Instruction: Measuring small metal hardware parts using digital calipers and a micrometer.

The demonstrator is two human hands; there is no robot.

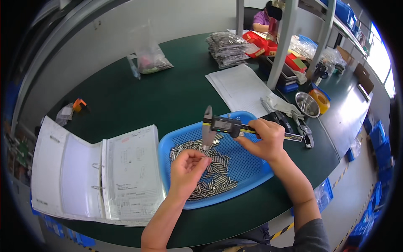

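My right hand [267, 137] is closed around the sliding part and beam of a digital caliper [226, 125], held level over a blue perforated plastic basket [259, 179]. The caliper's jaws point down toward my left hand [187, 171]. Thumb and forefinger of that hand pinch a small metal pin [204, 157] at the jaw tips; my fingers cover most of it. Many similar short, shiny metal pins [215, 178] lie loose along the left and near side of the basket, under my hands.
Left of the basket lies an open ring binder [130, 168] with drawing sheets. Beyond are paper sheets [239, 84], stacked bags of metal parts [226, 48] and a clear bag [154, 61]. A steel bowl [307, 104] and tools stand right. A person [262, 21] sits across the table.
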